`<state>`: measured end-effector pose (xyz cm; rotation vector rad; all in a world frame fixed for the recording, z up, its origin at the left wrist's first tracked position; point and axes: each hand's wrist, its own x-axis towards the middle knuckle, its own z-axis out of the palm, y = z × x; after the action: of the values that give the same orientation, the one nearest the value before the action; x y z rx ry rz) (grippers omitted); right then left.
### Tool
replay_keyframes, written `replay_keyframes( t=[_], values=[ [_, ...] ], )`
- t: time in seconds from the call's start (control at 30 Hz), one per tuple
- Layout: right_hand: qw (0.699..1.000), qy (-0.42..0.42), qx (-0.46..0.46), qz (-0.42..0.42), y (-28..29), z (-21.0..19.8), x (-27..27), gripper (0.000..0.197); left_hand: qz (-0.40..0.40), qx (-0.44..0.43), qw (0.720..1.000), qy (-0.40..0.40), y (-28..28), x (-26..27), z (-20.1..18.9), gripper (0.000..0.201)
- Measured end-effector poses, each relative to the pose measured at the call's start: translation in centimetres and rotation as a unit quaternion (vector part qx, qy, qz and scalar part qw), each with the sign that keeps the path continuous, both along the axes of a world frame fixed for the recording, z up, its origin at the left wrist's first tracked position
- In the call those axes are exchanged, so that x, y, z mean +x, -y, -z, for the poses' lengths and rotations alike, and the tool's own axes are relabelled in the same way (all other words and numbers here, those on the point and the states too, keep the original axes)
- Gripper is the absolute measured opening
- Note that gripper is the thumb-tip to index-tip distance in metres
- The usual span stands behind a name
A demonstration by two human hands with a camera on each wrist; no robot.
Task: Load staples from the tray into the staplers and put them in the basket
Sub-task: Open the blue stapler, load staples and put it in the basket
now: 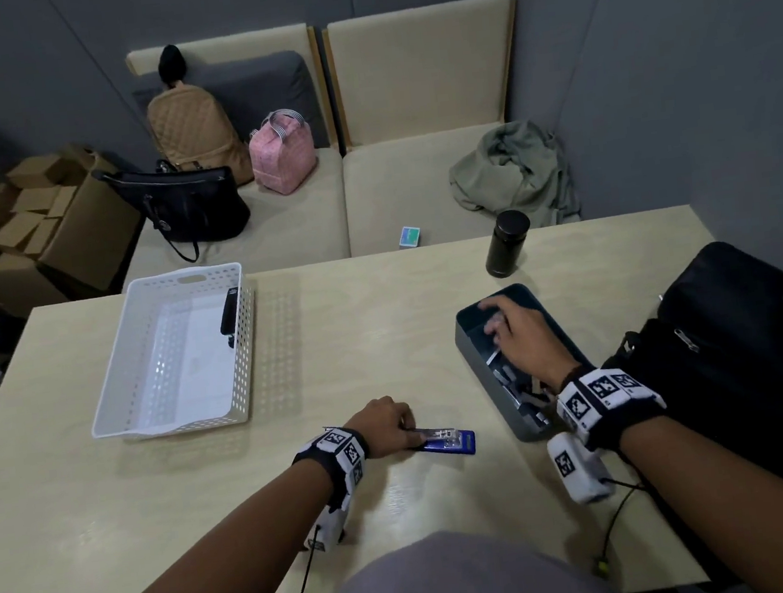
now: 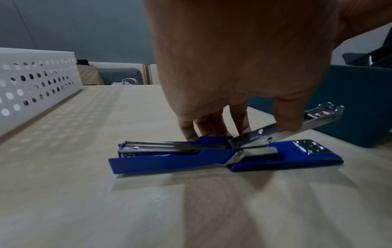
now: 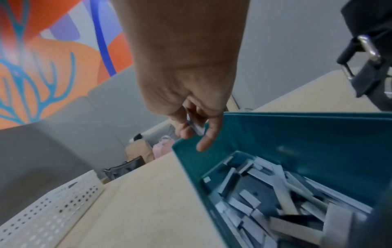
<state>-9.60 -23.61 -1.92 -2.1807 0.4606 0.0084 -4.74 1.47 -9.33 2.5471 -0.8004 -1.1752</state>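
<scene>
A blue stapler (image 1: 448,440) (image 2: 212,159) lies opened flat on the table in front of me. My left hand (image 1: 406,427) (image 2: 265,125) pinches its metal magazine, which is tilted up off the base. To the right stands a teal tray (image 1: 468,336) (image 3: 297,134) holding several loose staple strips (image 3: 265,193). My right hand (image 1: 511,327) (image 3: 195,132) is over the tray's far end and pinches one staple strip (image 3: 196,128) between thumb and fingers. At the left sits a white perforated basket (image 1: 112,374) (image 2: 31,83) with one black stapler (image 1: 229,308) against its right wall.
A black bottle (image 1: 507,243) stands behind the tray. A black bag (image 1: 746,331) lies on the table's right end, close to my right forearm. Beyond the table's far edge is a sofa with bags and a jacket. Bare tabletop lies between basket and tray.
</scene>
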Motion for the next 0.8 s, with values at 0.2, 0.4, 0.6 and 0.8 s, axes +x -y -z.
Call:
replay_keyframes(
  t=[0.2,0.4,0.6,0.8],
  values=[
    [0.978,-0.106,0.007,-0.18,-5.2,-1.4,-2.6,0.024,-0.003,0.047,0.999,0.026,1.7,-0.8,-0.7,0.057],
    [0.931,-0.228,-0.181,-0.22,-7.6,3.5,-5.4,0.027,-0.029,0.089,0.994,0.062,2.6,-1.8,-0.7,0.065],
    [0.914,-0.233,-0.247,-0.221,-8.6,4.0,-4.3,0.017,-0.062,0.115,0.989,0.07,3.2,-2.6,-0.5,0.075],
    [0.887,-0.22,-0.325,-0.245,-9.2,5.5,-5.0,0.016,-0.067,0.155,0.981,0.093,3.2,-2.5,-0.6,0.06]
  ],
)
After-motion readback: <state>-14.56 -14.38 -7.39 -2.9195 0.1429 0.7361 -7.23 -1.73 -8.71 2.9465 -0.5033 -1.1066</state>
